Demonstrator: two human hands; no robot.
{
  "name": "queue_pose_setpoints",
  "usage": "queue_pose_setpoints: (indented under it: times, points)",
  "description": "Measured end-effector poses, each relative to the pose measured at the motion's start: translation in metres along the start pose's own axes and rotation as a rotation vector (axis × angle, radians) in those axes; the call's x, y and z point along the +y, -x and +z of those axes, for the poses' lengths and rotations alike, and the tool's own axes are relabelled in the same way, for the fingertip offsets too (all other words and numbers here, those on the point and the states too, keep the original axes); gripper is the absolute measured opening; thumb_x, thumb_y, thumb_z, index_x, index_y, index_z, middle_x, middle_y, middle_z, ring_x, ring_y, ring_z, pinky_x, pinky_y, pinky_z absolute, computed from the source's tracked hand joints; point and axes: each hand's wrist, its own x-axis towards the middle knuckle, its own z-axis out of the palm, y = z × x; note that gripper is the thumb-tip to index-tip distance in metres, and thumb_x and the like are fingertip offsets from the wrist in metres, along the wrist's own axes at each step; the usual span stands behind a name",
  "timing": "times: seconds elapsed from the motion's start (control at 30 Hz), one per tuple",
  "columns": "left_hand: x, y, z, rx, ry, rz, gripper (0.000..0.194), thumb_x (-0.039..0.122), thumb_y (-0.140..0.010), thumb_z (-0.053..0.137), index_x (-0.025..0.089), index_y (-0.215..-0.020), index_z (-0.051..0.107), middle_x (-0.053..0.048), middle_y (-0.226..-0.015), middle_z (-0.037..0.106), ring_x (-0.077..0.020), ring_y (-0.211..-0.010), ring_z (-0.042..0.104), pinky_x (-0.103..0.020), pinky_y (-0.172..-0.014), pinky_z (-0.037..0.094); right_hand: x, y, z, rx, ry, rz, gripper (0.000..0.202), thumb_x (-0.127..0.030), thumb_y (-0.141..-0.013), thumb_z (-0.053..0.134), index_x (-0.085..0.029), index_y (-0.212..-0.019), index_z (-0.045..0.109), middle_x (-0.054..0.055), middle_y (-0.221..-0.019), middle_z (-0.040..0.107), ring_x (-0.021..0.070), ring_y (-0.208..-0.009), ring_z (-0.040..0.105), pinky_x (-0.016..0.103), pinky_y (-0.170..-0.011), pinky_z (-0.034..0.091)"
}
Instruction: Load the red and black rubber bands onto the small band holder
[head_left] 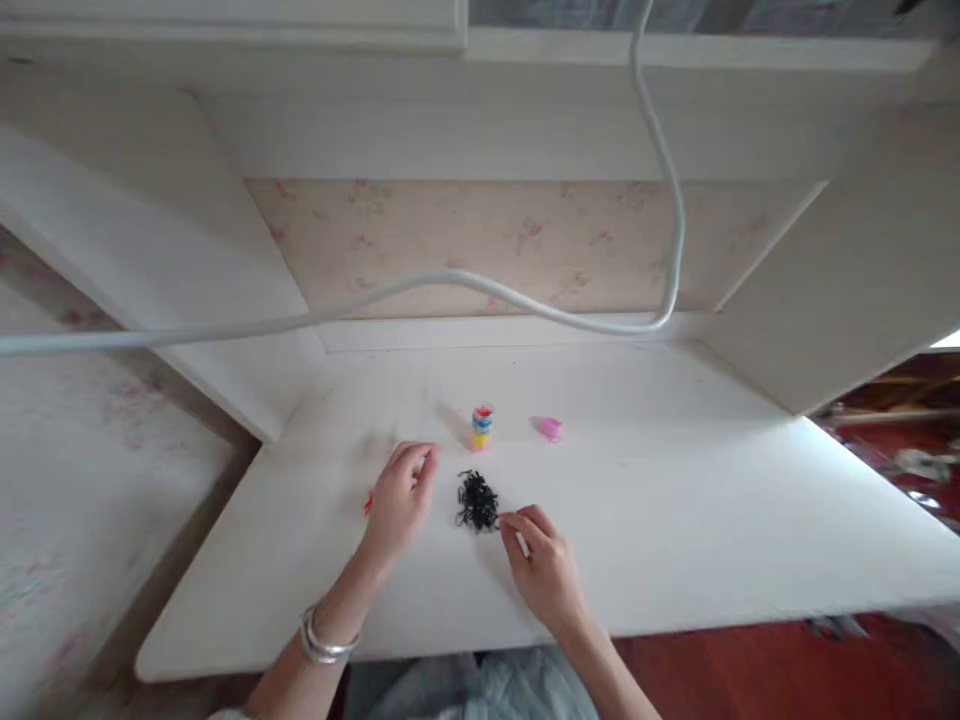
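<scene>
Grip tips on the right hand (546, 570) are together, at the right edge of the pile of little black loops (478, 502). I can't tell if they hold a loop. The left hand (401, 500) is on the other side, with a gap between it and the pile. Its thumb and finger tips are near each other, but I can't tell if they touch.

The pile sits on the white worktop (675, 480), a bit back from the front edge. Just behind it stands a small stack of bright colors (482, 427), red, blue and yellow. A pink thing (551, 429) is to the right of the stack. A red bit (368, 503) peeks out by the left hand.

The worktop spreads wide to the right, past the pink thing. White side boards (810, 280) and a flowery wall (525, 235) edge the back part. A white cord (465, 280) crosses the view.
</scene>
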Motion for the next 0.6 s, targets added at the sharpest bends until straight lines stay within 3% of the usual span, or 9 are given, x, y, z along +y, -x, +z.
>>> queue_pose_setpoints:
  times: [0.17, 0.3, 0.43, 0.6]
  points:
    - [-0.058, 0.058, -0.029, 0.096, -0.062, -0.188, 0.029, 0.039, -0.091, 0.044, 0.019, -0.098, 0.062, -0.007, -0.101, 0.065, -0.0163, -0.083, 0.063, -0.028, -0.072, 0.051, -0.042, -0.022, 0.013, -0.183, 0.201, -0.130, 0.021, -0.024, -0.094, 0.044, -0.025, -0.098, 0.065, 0.003, -0.092, 0.063, 0.0147, -0.083, 0.057, 0.025, -0.075, 0.042]
    - [-0.086, 0.090, -0.043, 0.101, -0.229, -0.251, 0.030, 0.041, -0.090, 0.044, 0.019, -0.101, 0.061, -0.007, -0.100, 0.065, -0.0170, -0.075, 0.063, -0.030, -0.070, 0.051, -0.069, -0.042, 0.040, -0.368, 0.378, -0.241, 0.017, -0.026, -0.091, 0.049, -0.025, -0.097, 0.064, 0.003, -0.093, 0.063, 0.0174, -0.086, 0.056, 0.029, -0.076, 0.041]
    - [-0.088, 0.103, -0.040, 0.085, -0.366, -0.241, 0.028, 0.040, -0.091, 0.044, 0.020, -0.104, 0.059, -0.006, -0.102, 0.064, -0.0141, -0.070, 0.062, -0.027, -0.068, 0.049, -0.085, -0.057, 0.072, -0.438, 0.481, -0.292, 0.017, -0.027, -0.090, 0.048, -0.021, -0.093, 0.064, 0.005, -0.095, 0.062, 0.0198, -0.089, 0.055, 0.032, -0.077, 0.041]
    - [-0.076, 0.095, -0.029, 0.075, -0.615, -0.228, 0.023, 0.036, -0.091, 0.047, 0.023, -0.105, 0.061, -0.004, -0.102, 0.065, -0.0144, -0.078, 0.064, -0.022, -0.058, 0.041, -0.086, -0.066, 0.091, -0.488, 0.568, -0.279, 0.019, -0.019, -0.090, 0.044, -0.018, -0.090, 0.064, 0.007, -0.093, 0.061, 0.0195, -0.089, 0.055, 0.031, -0.074, 0.041]
